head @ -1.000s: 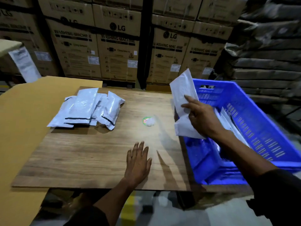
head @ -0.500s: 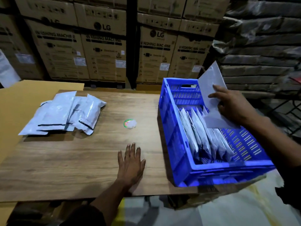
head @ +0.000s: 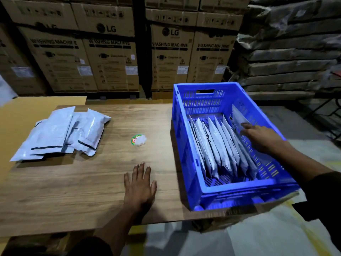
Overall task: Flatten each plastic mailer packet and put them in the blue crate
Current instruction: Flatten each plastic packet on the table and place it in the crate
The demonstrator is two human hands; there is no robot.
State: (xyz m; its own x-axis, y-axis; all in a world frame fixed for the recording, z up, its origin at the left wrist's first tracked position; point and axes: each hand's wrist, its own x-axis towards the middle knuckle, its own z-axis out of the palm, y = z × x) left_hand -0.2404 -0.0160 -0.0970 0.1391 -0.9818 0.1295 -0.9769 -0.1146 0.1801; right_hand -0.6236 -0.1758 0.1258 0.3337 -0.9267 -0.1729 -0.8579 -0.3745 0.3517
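Right hand at frame right holds a flat white plastic mailer packet against the slatted blue plastic crate's right wall — best slid down upright beside the filed row before letting go — left hand flat, fingers spread, on the wooden surface.

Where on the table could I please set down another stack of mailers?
Bare wood lies between the mailer pile and the crate, around the small sticker, and along the near edge left of the left hand. The crate is crowded with upright mailers, and the right hand is inside it.
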